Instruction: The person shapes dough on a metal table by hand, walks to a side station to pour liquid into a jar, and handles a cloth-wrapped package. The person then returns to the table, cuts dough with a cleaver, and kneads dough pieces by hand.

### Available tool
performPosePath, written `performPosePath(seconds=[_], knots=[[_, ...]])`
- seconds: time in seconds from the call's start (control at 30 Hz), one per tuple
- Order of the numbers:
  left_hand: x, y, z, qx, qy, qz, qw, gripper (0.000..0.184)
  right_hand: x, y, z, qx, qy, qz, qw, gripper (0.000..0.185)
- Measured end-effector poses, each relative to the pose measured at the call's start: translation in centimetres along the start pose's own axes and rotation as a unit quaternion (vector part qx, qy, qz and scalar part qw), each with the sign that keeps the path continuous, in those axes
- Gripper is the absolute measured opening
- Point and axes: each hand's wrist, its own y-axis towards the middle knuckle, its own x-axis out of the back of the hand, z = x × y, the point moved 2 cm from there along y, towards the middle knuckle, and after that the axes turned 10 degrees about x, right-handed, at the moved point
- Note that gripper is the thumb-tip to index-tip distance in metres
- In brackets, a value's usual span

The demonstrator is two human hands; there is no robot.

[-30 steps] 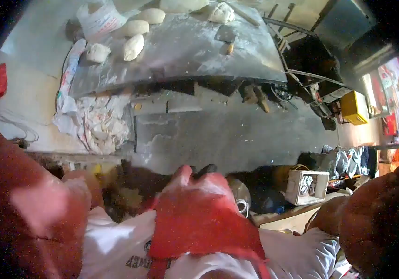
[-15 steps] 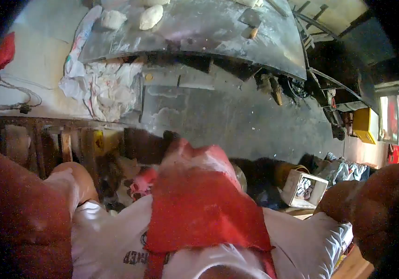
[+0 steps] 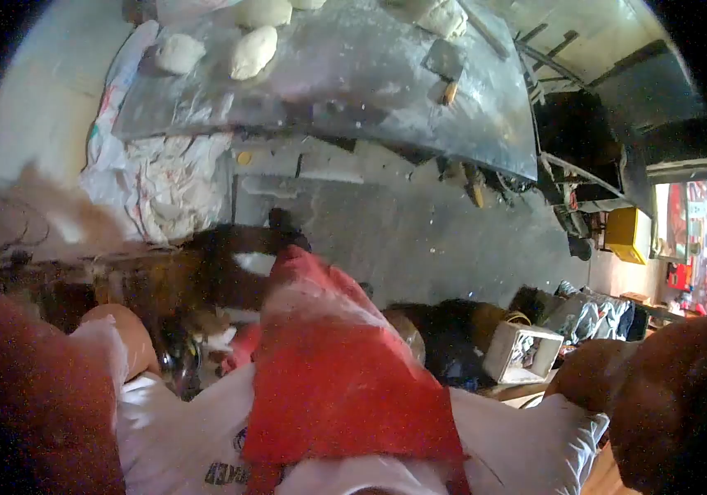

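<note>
- Here's the dough point(image 3: 254, 54), bare lumps sitting on the left part of the counter point(image 3: 328, 107); left uncovered, it could dry to a skin, or stick wherever the floured top runs thin.
- One lump point(image 3: 180, 54) sits close to the counter's left edge, near a sack point(image 3: 114, 99); a tug on that cloth could drag it or shed lint onto it.
- Over on the counter's right part, the scraper point(image 3: 444, 59) lies flat, handle toward the near edge; a passing sleeve could sweep it off.
- Beyond it, the pin point(image 3: 483, 29) lies along the counter's right end, and being round, it could roll if knocked.
- Now the grip: neither the left hand nor the right shows, so I cannot tell if either is open, closed or holding something. Both arms point(image 3: 32, 388) loom on the near side of the counter, and reaching back blind could mean a knock.
- Nearer than the counter hangs the apron point(image 3: 345, 388), whitened in places; leaning in could rub old flour onto fresh dough.
- Below the counter, the floor point(image 3: 419, 231) has pale specks; anything dropped there could come up dirty.
</note>
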Motion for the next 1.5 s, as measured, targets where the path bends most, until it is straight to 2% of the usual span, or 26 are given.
performPosePath(seconds=[0.3, 0.57, 0.67, 0.77, 1.03, 1.07, 1.13, 1.17, 1.23, 1.27, 1.3, 1.33, 1.37, 1.4, 1.47, 1.5], knots=[[10.7, 4.9, 10.6, -0.026, -0.023, -0.013, 0.999, 0.053, -3.4, 8.6, -8.6, -0.058, -0.117, -0.019, 0.991, 0.036], [16.6, 12.0, 19.0, -0.059, -0.021, -0.015, 0.998, 0.05, -4.5, 14.3, -15.0, -0.121, -0.238, -0.096, 0.959, 0.033], [17.2, 14.6, 20.7, -0.05, -0.02, -0.006, 0.999, 0.049, -3.8, 15.8, -15.8, -0.132, -0.255, -0.132, 0.949, 0.032], [16.4, 13.5, 21.5, -0.074, -0.043, -0.022, 0.996, 0.048, -4.3, 15.2, -16.5, -0.112, -0.277, -0.129, 0.946, 0.031], [13.6, 12.2, 25.8, -0.026, 0.016, -0.087, 0.996, 0.045, -1.6, 15.6, -26.0, -0.047, -0.236, -0.086, 0.967, 0.028], [13.5, 12.1, 26.4, -0.005, 0.028, -0.096, 0.995, 0.044, -1.5, 16.0, -26.8, -0.038, -0.234, -0.091, 0.967, 0.028], [14.0, 11.6, 30.1, 0.142, 0.076, -0.12, 0.98, 0.044, -2.2, 17.4, -29.0, -0.049, -0.226, -0.092, 0.968, 0.027], [14.1, 9.9, 32.7, 0.257, 0.116, -0.121, 0.952, 0.043, -3.0, 17.7, -29.9, -0.062, -0.258, -0.083, 0.961, 0.027], [14.9, 4.0, 40.5, 0.446, 0.173, -0.085, 0.874, 0.043, -7.1, 17.1, -33.9, -0.156, -0.364, 0.013, 0.918, 0.026], [16.1, -1.7, 46.2, 0.493, 0.191, -0.049, 0.847, 0.038, -11.0, 15.7, -37.2, -0.173, -0.253, -0.136, 0.942, 0.027], [17.6, -7.8, 50.6, 0.564, 0.223, -0.039, 0.794, 0.04, -13.3, 13.9, -39.6, -0.238, -0.162, -0.114, 0.951, 0.027], [18.4, -13.5, 53.4, 0.628, 0.225, -0.071, 0.741, 0.042, -16.8, 10.1, -41.9, -0.442, 0.0, -0.118, 0.889, 0.021], [19.1, -18.3, 55.2, 0.69, 0.225, -0.097, 0.681, 0.043, -19.5, 6.2, -43.6, -0.462, 0.021, -0.07, 0.884, 0.021], [19.8, -21.0, 56.5, 0.692, 0.22, -0.086, 0.682, 0.043, -22.3, 3.1, -44.6, -0.547, 0.022, 0.018, 0.836, 0.02], [20.5, -25.5, 58.3, 0.701, 0.198, -0.079, 0.681, 0.048, -27.9, -4.6, -45.0, -0.547, -0.019, 0.095, 0.832, 0.023], [20.1, -28.0, 59.7, 0.703, 0.193, -0.072, 0.681, 0.048, -30.3, -7.6, -44.7, -0.554, -0.022, 0.093, 0.827, 0.023]])
